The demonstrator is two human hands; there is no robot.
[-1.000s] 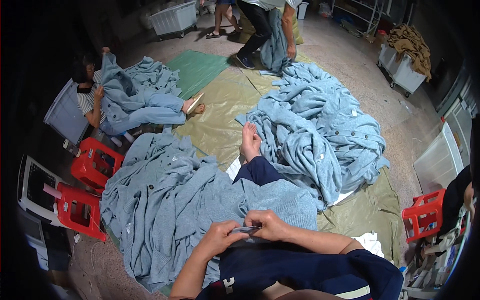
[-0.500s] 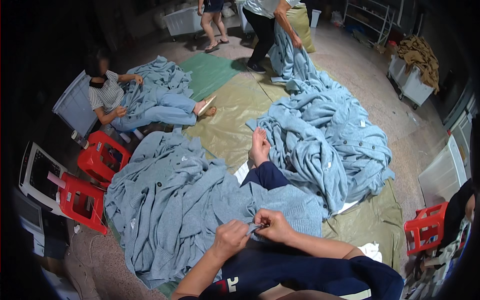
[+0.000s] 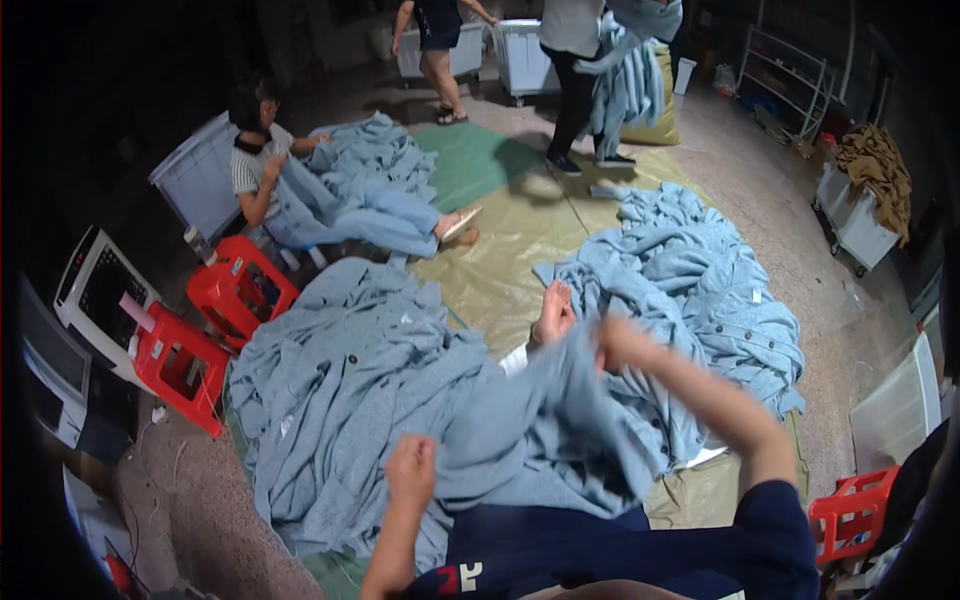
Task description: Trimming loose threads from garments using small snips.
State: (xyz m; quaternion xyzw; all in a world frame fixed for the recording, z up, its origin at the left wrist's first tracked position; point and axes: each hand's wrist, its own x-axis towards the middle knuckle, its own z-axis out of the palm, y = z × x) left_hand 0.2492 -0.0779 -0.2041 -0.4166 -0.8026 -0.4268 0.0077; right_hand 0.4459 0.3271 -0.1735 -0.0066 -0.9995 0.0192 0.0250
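Note:
A light blue knitted cardigan (image 3: 530, 420) is spread over my lap, its upper part lifted and smeared by motion. My right hand (image 3: 625, 345), raised and blurred, grips the lifted edge. On the near left, my left hand (image 3: 410, 470) is closed in a fist right beside the cardigan's left edge; what it holds, if anything, is hidden. More of the same blue knitwear lies in a large heap (image 3: 340, 400) on the left, with a dark button showing. A second heap (image 3: 700, 290) on the right shows several dark buttons and a small white tag.
Two red stools (image 3: 183, 365) stand at the left by a white-framed appliance (image 3: 100, 310). A seated person (image 3: 262, 170) handles blue knitwear; another (image 3: 575, 90) carries some at the back. White wheeled bins (image 3: 525, 60), one with brown cloth (image 3: 875, 175), and a red stool (image 3: 852, 512) stand around.
My right hand has swung up and away, pulling the cardigan with it; my left hand has moved left, apart from it. The standing person at the back has lifted knitwear off the right heap.

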